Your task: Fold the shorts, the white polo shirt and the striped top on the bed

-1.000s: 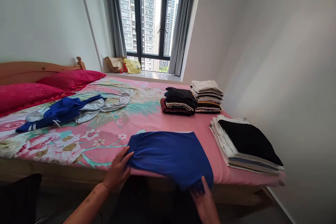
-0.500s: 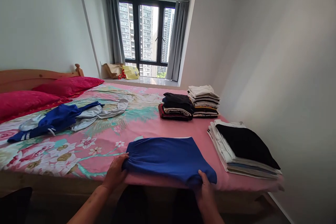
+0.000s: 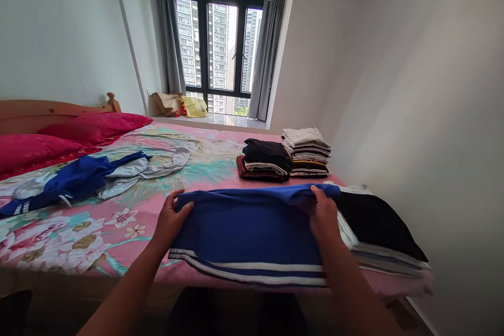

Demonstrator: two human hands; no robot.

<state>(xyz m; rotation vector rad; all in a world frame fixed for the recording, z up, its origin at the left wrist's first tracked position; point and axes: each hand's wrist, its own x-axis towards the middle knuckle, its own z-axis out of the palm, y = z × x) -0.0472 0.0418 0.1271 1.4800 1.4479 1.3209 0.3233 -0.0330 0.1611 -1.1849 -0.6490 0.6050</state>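
Blue shorts (image 3: 252, 231), folded over, stretch between my two hands above the front edge of the bed; white stripes run along their lower edge. My left hand (image 3: 173, 218) grips the upper left corner, thumb on the near side. At the upper right, my right hand (image 3: 323, 216) pinches the cloth, and a bit of it sticks out past the fingers. Just right of that hand lies a stack of folded clothes with a black garment (image 3: 378, 220) on top. The shorts hide part of the pink sheet (image 3: 220, 182).
Two more folded piles stand farther back, one topped with dark cloth (image 3: 265, 152), one with white cloth (image 3: 305, 136). Loose blue and grey clothes (image 3: 82, 176) lie at the left near red pillows (image 3: 98, 126). A wall (image 3: 452, 142) borders the bed's right side.
Both hands have lifted the shorts' near edge up and away from me, so the striped side now faces me. The view has shifted slightly to the right.
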